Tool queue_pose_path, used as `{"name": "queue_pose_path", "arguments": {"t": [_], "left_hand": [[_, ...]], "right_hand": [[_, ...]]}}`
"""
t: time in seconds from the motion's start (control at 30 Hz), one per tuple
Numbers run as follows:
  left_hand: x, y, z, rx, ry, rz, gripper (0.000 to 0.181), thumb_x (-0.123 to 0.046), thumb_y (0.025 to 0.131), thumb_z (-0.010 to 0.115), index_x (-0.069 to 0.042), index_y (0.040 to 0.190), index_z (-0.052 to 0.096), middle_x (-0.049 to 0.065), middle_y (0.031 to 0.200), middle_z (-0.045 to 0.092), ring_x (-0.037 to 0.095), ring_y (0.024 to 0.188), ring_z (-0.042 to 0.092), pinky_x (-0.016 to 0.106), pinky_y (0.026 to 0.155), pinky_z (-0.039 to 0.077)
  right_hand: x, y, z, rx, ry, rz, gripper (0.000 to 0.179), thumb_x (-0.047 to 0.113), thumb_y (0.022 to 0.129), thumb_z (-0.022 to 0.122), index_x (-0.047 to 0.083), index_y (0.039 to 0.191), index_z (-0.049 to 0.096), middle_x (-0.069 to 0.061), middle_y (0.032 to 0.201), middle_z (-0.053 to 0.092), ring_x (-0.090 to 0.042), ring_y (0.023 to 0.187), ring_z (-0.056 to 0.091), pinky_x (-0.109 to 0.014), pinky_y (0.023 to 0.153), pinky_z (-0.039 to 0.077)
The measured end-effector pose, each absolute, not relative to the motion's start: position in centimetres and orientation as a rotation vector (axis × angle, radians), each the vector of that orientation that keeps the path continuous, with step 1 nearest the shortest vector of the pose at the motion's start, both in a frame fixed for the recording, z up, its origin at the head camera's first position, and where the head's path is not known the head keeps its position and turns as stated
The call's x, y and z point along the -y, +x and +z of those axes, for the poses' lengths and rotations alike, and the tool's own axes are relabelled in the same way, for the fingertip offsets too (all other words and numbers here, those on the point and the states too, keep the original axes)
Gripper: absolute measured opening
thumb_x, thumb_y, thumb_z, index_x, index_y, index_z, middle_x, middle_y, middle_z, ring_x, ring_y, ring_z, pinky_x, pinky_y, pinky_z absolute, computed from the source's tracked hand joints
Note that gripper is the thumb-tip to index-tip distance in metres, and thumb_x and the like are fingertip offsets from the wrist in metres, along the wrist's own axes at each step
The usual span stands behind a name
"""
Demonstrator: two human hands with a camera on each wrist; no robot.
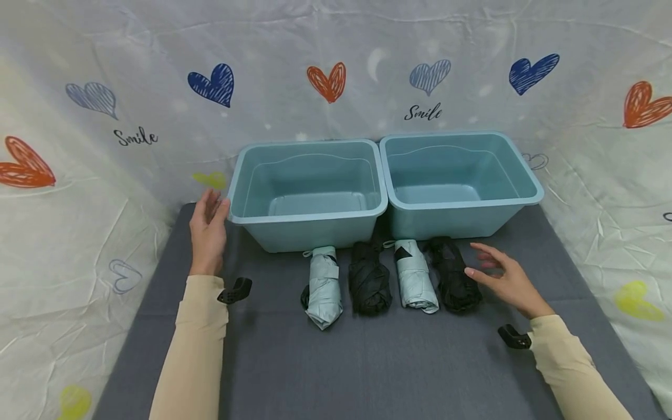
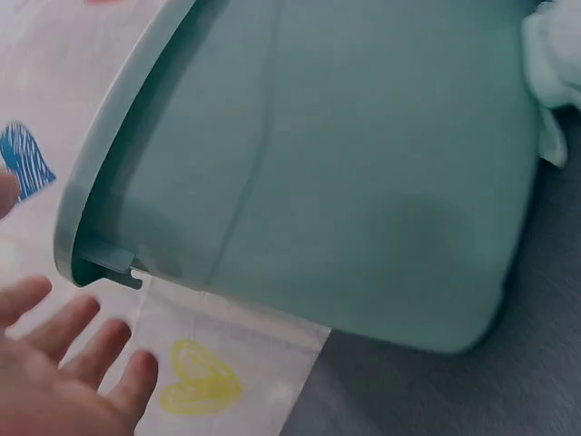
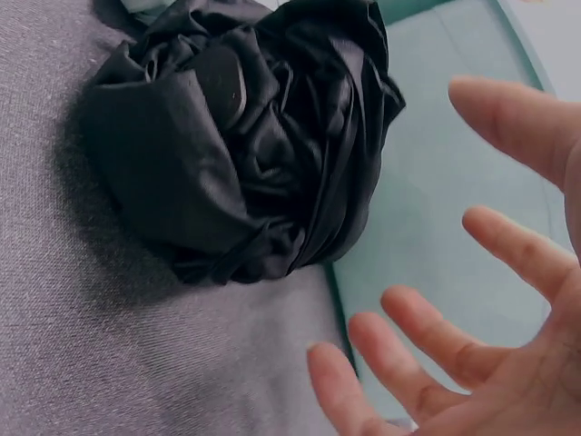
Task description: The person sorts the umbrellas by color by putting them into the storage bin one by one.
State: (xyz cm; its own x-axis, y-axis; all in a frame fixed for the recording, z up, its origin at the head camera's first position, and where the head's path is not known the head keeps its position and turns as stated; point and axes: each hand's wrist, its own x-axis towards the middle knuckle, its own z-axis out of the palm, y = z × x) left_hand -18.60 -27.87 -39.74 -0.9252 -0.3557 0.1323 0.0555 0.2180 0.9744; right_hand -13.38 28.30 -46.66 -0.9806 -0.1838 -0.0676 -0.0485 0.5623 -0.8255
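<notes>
My left hand (image 1: 209, 236), fingers loosely spread, is beside the left end of the left blue-green plastic bin (image 1: 310, 219); the left wrist view shows its fingers (image 2: 98, 350) near the rim, holding nothing. On the right, my empty right hand (image 1: 511, 283) hovers with fingers apart just beside the rightmost black folded umbrella (image 1: 455, 277). That bundle of dark, crumpled fabric (image 3: 245, 145) fills much of the right wrist view, with a gap between it and my fingers. Leftward in the row lie a pale blue folded umbrella (image 1: 415, 277), another black one (image 1: 369, 280) and another pale one (image 1: 324, 289).
A second blue-green bin (image 1: 462, 205) stands against the left one, both with bare insides. Dark grey cloth (image 1: 367, 367) covers the table. Behind hangs a white curtain (image 1: 367, 35) printed with hearts. A black wrist device (image 1: 235, 290) juts from each sleeve.
</notes>
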Motion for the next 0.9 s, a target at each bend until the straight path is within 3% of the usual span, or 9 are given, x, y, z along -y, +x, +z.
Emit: {"name": "queue_pose_path", "arguments": {"t": [0.17, 0.3, 0.43, 0.6, 0.9], "left_hand": [[28.6, -21.1, -39.6, 2.249, 0.23, -1.902, 0.064, -0.038, 0.11, 0.043, -0.023, 0.165, 0.013, 0.003, 0.169, 0.017, 0.017, 0.155, 0.013, 0.039, 0.124, 0.011], [28.7, -22.0, -39.9, 2.262, 0.236, -1.979, 0.063, -0.04, 0.111, 0.039, -0.024, 0.165, 0.011, 0.001, 0.17, 0.009, 0.018, 0.155, 0.006, 0.04, 0.124, 0.009], [28.7, -22.3, -40.3, 2.183, 0.261, -2.079, 0.058, -0.037, 0.112, 0.036, -0.027, 0.165, 0.014, -0.002, 0.17, 0.008, 0.018, 0.154, 0.014, 0.037, 0.121, 0.021], [28.5, -22.4, -40.7, 2.078, 0.265, -2.172, 0.054, -0.036, 0.112, 0.034, -0.03, 0.163, 0.02, -0.006, 0.17, 0.012, 0.018, 0.151, 0.024, 0.028, 0.106, 0.037], [28.5, -22.7, -41.2, 2.083, 0.236, -2.173, 0.052, -0.034, 0.113, 0.03, -0.03, 0.164, 0.018, -0.005, 0.17, 0.011, 0.018, 0.152, 0.02, 0.042, 0.119, 0.025]], "right_hand": [[-29.0, -13.5, -47.4, -2.5, -0.152, -1.426, 0.08, 0.039, 0.097, 0.072, 0.019, 0.162, 0.03, -0.026, 0.152, 0.038, -0.046, 0.133, 0.043, -0.07, 0.096, 0.041], [-29.4, -13.7, -47.9, -2.398, -0.147, -1.442, 0.084, 0.039, 0.096, 0.073, 0.023, 0.163, 0.026, -0.025, 0.156, 0.034, -0.046, 0.138, 0.037, -0.074, 0.1, 0.034], [-29.6, -13.9, -48.2, -2.335, -0.173, -1.459, 0.083, 0.036, 0.097, 0.073, 0.024, 0.164, 0.025, -0.026, 0.157, 0.033, -0.047, 0.14, 0.036, -0.075, 0.102, 0.031], [-29.6, -14.3, -48.6, -2.292, -0.229, -1.473, 0.081, 0.033, 0.097, 0.072, 0.029, 0.163, 0.026, -0.025, 0.159, 0.03, -0.047, 0.141, 0.034, -0.073, 0.103, 0.032], [-29.1, -15.9, -48.5, -2.245, -0.268, -1.397, 0.084, 0.034, 0.093, 0.077, 0.031, 0.162, 0.029, -0.022, 0.163, 0.023, -0.047, 0.146, 0.025, -0.071, 0.105, 0.032]]}}
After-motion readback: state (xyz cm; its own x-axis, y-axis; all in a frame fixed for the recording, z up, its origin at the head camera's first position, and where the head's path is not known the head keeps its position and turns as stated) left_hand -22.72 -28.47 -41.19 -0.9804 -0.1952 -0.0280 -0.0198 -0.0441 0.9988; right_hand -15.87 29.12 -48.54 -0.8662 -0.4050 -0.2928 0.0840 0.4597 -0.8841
